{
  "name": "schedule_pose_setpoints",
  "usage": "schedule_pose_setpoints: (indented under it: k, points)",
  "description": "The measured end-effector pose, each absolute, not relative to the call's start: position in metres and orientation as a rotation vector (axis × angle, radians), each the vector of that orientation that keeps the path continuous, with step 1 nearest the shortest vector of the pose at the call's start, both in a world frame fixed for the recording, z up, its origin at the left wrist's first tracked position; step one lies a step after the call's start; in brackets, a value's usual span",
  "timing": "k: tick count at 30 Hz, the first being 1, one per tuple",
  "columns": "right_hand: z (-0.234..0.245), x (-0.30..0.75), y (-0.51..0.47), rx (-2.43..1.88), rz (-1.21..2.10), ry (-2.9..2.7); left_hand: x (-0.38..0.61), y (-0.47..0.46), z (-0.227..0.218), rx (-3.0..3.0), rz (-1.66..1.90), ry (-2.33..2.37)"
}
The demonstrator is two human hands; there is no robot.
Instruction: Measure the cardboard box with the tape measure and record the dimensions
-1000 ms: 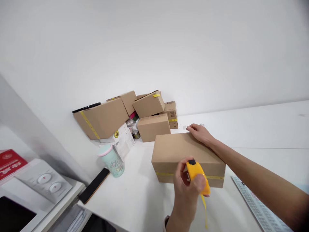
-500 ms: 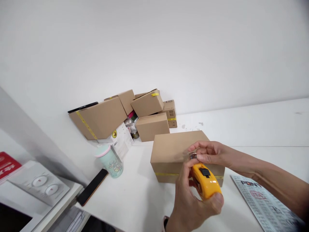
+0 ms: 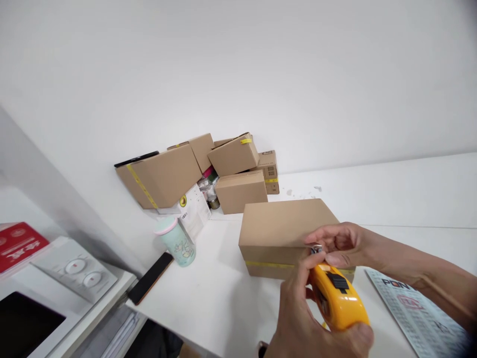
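Left hand (image 3: 300, 315) wrapped around rounded yellow plastic tape measure (image 3: 345, 301), near side of rectangular brown cardboard box (image 3: 286, 219), half-curled right hand (image 3: 346, 243), no longer atop the box, at silver metal tip (image 3: 316, 248), grip unclear

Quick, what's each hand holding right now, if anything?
Left hand: closed around the yellow tape measure.
Right hand: partly curled at the tape's metal end; whether it grips that, I can't tell.

Pale-blue booklet (image 3: 417, 318) right of grip reads "PON"; its red oval logo (image 3: 410, 302) and far-left red box (image 3: 22, 243) lettering: unclear.
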State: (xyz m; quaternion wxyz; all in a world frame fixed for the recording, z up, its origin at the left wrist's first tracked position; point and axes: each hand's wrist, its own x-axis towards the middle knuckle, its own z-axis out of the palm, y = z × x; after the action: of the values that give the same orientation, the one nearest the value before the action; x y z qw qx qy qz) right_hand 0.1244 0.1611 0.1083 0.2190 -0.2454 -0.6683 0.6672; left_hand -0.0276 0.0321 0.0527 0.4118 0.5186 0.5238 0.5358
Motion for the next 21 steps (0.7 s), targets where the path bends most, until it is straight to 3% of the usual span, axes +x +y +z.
schedule_pose_setpoints:
  k: [9,21]
  points:
    - [0.108,0.123,0.159,-0.752,1.846,-1.858,-0.029,0.022,0.038,1.366,1.291,1.434]
    - [0.106,0.114,0.160,-0.671,1.899,-1.660,-0.032,0.025,0.057,1.285,1.394,1.229]
